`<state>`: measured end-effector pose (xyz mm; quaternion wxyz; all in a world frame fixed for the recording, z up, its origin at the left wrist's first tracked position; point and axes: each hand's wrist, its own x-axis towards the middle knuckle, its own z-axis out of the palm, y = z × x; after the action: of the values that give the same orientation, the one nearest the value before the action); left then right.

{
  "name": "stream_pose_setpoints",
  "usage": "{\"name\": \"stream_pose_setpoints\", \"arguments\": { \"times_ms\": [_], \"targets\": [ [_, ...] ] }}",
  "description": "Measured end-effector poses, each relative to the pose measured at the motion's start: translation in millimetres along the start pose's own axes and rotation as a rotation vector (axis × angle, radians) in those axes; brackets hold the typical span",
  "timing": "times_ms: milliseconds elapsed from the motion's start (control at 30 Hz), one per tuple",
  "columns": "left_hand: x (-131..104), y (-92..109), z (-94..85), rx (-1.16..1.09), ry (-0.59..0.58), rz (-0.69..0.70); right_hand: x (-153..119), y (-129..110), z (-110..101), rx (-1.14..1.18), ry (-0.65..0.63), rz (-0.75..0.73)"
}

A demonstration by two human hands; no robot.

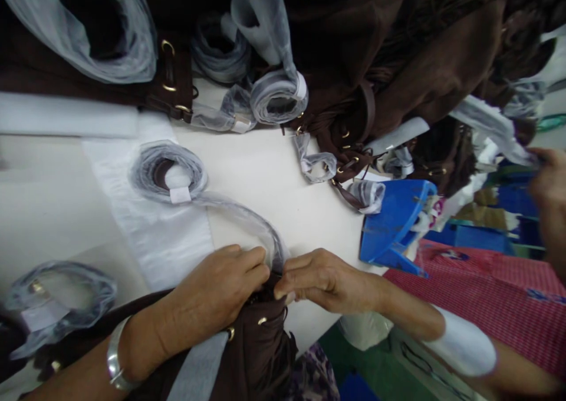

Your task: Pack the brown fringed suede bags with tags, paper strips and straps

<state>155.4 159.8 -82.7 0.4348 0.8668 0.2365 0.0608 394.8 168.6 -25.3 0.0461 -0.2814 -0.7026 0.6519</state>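
Note:
A dark brown bag (247, 348) with gold eyelets lies at the bottom edge. My left hand (225, 283), with a silver bangle at the wrist, is closed on the bag's top edge. From the right, my right hand (322, 280) pinches the same edge close by, thumb and fingers together. Between the two hands rises a strap wrapped in clear plastic (247, 212). It runs up to a coiled, wrapped roll (165, 174) with a white band. A grey-white strip (198, 368) hangs across the bag's front. My fingertips hide the exact spot they grip.
More brown bags (354, 65) with plastic-wrapped straps pile up along the back of the white table (318, 224). A blue plastic holder (393, 224) stands at the right edge. Beyond it, another person's hand (550, 194) holds a wrapped strap. A wrapped loop (62, 301) lies at left.

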Motion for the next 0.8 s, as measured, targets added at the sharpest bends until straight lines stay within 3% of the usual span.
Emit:
{"name": "stream_pose_setpoints", "arguments": {
  "times_ms": [167,400,667,800],
  "targets": [
    [3,-1,1.6,-0.067,0.006,0.02,-1,3,4,0.028,0.029,0.002],
    [2,1,9.9,0.063,0.054,0.044,1,5,8,0.011,0.034,0.01],
    [2,7,4.1,0.044,0.023,-0.002,-5,2,9,-0.109,0.029,-0.015],
    [4,11,-4.4,0.051,-0.007,-0.044,-6,-5,9,-0.164,0.002,0.044]
  ]
}}
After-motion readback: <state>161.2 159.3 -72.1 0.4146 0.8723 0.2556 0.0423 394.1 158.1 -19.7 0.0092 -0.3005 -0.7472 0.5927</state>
